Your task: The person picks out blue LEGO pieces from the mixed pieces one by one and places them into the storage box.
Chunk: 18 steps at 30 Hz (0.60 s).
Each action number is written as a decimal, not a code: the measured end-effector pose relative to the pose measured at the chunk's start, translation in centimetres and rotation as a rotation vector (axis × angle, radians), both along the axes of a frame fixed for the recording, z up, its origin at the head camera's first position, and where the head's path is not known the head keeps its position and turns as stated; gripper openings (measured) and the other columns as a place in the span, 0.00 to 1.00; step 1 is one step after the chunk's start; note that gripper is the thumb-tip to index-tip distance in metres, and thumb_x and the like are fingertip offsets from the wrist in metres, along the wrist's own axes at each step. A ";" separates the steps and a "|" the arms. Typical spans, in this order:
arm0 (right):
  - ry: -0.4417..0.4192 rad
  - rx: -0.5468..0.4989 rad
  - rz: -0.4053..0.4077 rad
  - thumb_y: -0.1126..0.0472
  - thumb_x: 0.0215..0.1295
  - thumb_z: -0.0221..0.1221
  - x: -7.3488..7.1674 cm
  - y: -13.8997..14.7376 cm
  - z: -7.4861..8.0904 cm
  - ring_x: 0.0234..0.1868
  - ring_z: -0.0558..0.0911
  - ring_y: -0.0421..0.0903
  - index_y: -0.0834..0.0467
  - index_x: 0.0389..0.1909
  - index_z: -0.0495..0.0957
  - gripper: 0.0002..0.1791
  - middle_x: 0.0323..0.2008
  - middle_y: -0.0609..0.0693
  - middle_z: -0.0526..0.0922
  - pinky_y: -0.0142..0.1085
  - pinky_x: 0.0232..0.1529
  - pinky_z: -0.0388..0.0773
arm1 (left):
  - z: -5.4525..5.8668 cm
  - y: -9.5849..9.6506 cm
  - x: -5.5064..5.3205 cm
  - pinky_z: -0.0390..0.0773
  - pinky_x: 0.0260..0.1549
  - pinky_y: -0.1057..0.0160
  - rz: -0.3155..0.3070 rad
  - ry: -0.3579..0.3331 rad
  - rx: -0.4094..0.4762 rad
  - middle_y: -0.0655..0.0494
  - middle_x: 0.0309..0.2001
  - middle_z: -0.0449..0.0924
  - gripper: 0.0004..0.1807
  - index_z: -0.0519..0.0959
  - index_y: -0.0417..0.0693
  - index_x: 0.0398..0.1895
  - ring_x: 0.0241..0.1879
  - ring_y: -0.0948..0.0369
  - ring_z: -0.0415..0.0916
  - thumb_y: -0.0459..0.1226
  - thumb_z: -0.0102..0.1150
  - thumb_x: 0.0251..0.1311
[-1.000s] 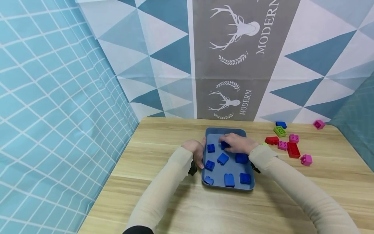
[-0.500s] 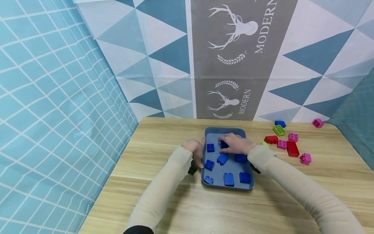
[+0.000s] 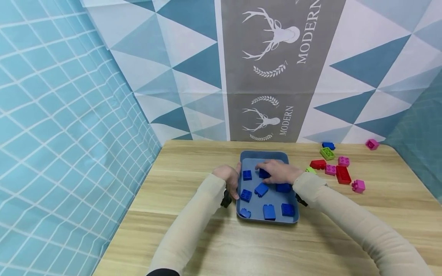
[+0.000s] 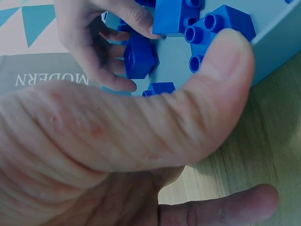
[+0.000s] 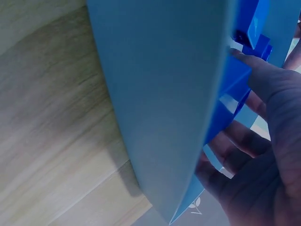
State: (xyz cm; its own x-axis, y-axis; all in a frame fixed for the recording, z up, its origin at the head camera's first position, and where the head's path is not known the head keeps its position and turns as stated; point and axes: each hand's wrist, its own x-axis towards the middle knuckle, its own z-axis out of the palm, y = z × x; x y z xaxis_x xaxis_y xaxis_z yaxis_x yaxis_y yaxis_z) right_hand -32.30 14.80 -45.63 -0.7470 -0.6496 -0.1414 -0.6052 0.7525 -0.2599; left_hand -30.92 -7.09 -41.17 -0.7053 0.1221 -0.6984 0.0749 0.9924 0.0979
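Observation:
A blue-grey tray [image 3: 267,154] lies on the wooden table with several blue toy building bricks in it, one of them a studded brick [image 3: 246,195] near the left wall. My right hand [image 3: 277,171] reaches into the far part of the tray, its thumb and fingers round a blue brick [image 3: 264,173]. In the right wrist view that brick [image 5: 230,94] sits between the thumb and the fingers. My left hand [image 3: 229,178] rests against the tray's left side, thumb and index finger spread along the outer wall; in the left wrist view its thumb [image 4: 207,108] hides part of the tray.
Right of the tray lie loose bricks: pink [image 3: 358,186], red [image 3: 343,174], lime green [image 3: 327,153] and one blue [image 3: 328,145]. A patterned cloth [image 3: 257,76] hangs behind the table, and a blue checked one [image 3: 69,134] at the left.
The right hand stays over the same brick; its thumb and index finger spread slightly wider. The left hand keeps its place. The whole head view shifts a little.

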 end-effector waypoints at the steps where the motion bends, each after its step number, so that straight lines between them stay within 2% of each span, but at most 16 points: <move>1: 0.007 0.000 0.003 0.52 0.66 0.68 0.1 0.0 0.0 0.62 0.79 0.59 0.56 0.66 0.75 0.29 0.60 0.60 0.80 0.57 0.63 0.75 | 0.0 -0.1 0.0 0.80 0.57 0.53 0.007 -0.002 0.008 0.43 0.82 0.45 0.80 0.24 0.70 0.81 0.76 0.52 0.58 0.50 0.83 0.41; 5: 0.032 0.016 0.016 0.51 0.66 0.68 0.2 0.1 0.0 0.61 0.80 0.59 0.54 0.65 0.75 0.28 0.59 0.59 0.81 0.57 0.63 0.76 | 0.0 -0.3 0.2 0.82 0.52 0.53 0.017 0.002 0.047 0.41 0.78 0.58 0.79 0.25 0.70 0.82 0.68 0.52 0.69 0.49 0.83 0.42; 7: 0.028 0.020 0.018 0.50 0.67 0.68 0.2 0.2 0.0 0.62 0.79 0.59 0.54 0.66 0.75 0.29 0.60 0.59 0.80 0.57 0.63 0.75 | 0.0 -0.5 0.2 0.83 0.49 0.53 0.019 0.002 0.061 0.40 0.74 0.66 0.79 0.26 0.71 0.82 0.61 0.52 0.76 0.48 0.84 0.42; 11: 0.009 -0.027 -0.017 0.49 0.68 0.66 0.2 0.8 0.4 0.65 0.76 0.61 0.55 0.67 0.74 0.30 0.63 0.60 0.78 0.60 0.65 0.73 | -0.2 -0.8 0.2 0.83 0.42 0.55 0.012 0.003 0.086 0.41 0.62 0.78 0.79 0.26 0.73 0.82 0.45 0.53 0.82 0.48 0.84 0.40; 14: 0.041 -0.081 -0.059 0.48 0.70 0.64 -0.1 1.9 0.7 0.65 0.75 0.62 0.57 0.66 0.75 0.28 0.63 0.61 0.78 0.60 0.64 0.72 | -0.4 -1.1 0.1 0.81 0.38 0.57 -0.006 -0.004 0.112 0.42 0.58 0.79 0.79 0.25 0.72 0.82 0.37 0.55 0.81 0.48 0.84 0.41; 18: 0.120 -0.145 -0.103 0.48 0.74 0.60 -1.0 4.6 1.1 0.63 0.77 0.63 0.62 0.63 0.77 0.26 0.61 0.63 0.78 0.60 0.63 0.73 | -0.6 -1.2 0.1 0.81 0.37 0.58 -0.040 -0.020 0.133 0.39 0.66 0.74 0.79 0.24 0.68 0.82 0.35 0.55 0.81 0.48 0.83 0.44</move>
